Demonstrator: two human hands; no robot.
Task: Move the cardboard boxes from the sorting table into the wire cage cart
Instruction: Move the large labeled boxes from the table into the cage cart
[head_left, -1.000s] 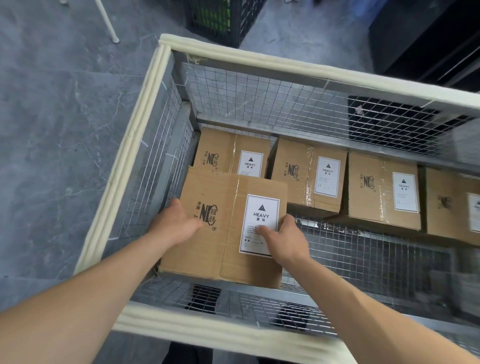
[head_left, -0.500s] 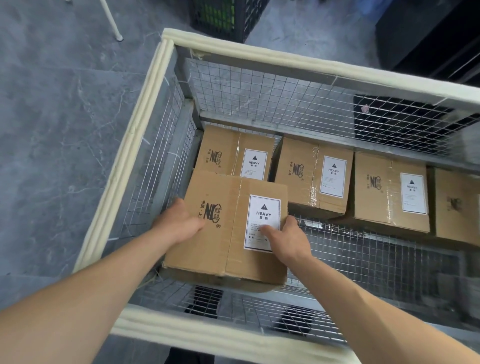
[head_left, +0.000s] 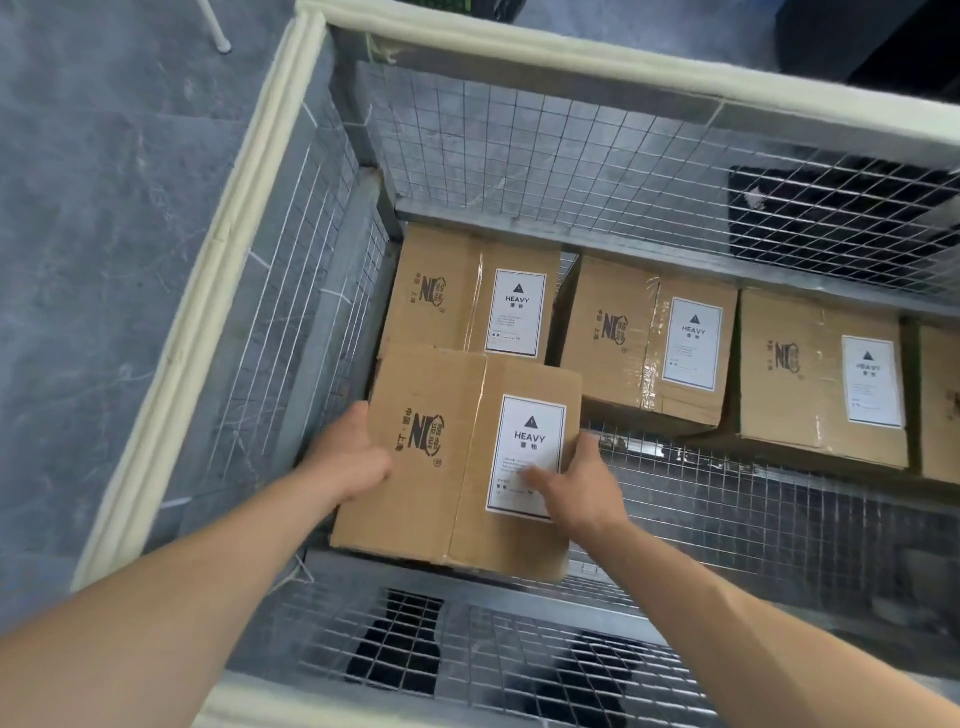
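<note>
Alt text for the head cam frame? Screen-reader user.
A person's left hand and right hand hold a cardboard box labelled HEAVY by its sides inside a wire cage cart. A row of similar boxes lines the far wall.

A brown cardboard box (head_left: 431, 462), taped along its seam and bearing a white HEAVY label, is gripped at its sides by the left hand (head_left: 348, 462) and the right hand (head_left: 582, 488) in the near-left corner of the wire cage cart (head_left: 571, 57). A row of four like boxes (head_left: 613, 332) is lined flat along the far mesh wall, the rightmost cut off.
</note>
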